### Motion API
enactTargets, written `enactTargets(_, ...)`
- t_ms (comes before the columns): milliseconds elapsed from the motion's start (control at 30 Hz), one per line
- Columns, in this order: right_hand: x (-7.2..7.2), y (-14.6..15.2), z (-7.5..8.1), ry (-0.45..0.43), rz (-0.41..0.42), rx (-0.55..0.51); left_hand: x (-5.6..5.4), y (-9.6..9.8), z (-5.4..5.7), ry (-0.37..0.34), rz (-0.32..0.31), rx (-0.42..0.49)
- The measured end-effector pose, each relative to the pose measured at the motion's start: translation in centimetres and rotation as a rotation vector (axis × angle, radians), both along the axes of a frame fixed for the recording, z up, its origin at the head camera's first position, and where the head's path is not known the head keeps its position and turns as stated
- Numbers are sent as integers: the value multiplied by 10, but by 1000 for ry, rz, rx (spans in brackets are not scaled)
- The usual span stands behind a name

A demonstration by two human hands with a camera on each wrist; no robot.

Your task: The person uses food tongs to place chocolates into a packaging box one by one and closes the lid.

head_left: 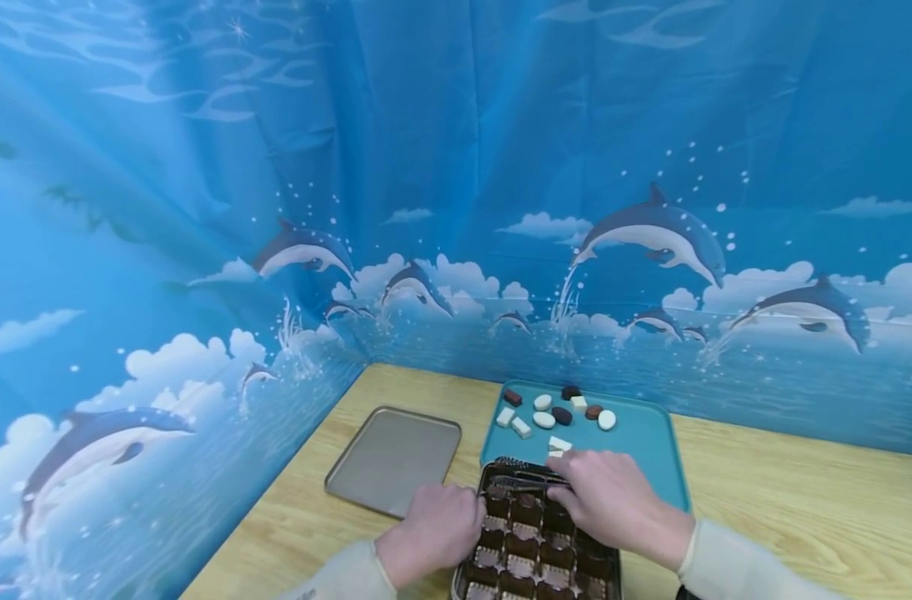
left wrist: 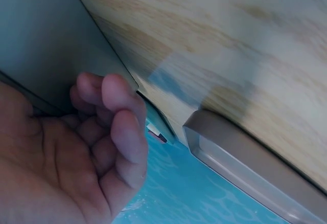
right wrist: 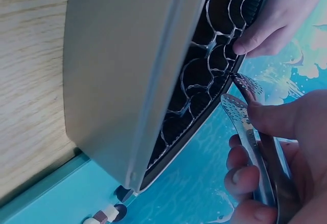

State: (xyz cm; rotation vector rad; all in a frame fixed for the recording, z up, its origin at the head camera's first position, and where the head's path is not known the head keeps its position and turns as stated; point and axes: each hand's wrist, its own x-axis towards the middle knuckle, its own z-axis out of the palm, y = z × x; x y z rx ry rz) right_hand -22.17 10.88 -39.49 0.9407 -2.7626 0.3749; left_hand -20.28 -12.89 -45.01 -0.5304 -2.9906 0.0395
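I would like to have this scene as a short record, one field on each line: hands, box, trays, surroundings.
Left hand: at the left edge of the box
Right hand: holds metal tongs
Box: dark compartments inside
Teal tray: carries white and brown pieces
Gray tray: left of teal tray
Table: wood-patterned
Backdrop: blue, with dolphins

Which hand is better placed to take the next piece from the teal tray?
Probably the right hand: it holds the tongs and is nearer the pieces on the teal tray. The left hand, farther away, is at the edge of the box.
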Motion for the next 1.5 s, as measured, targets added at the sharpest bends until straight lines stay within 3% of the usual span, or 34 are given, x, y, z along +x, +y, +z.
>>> enactTargets(333,0,11,1,21,-74,11,-2,2,-1,-6,0,14)
enactTargets(633,-9,49,1,20,-176,-33,-3,4,-1,31,-4,-4)
enactTargets(900,-27,81,-10,31,-227,-31,-4,4,0,21,-1,-33)
enactTargets(1100,-48,95,-22,-22,-291,-20,-1,0,-1,11,-14,-42)
enactTargets(1333,-68,103,-25,-46,-338,-16,1,-2,-6,61,-58,-81)
enactTargets(1500,-75,108,-26,-84,-387,7,-2,-1,-5,40,-25,-20)
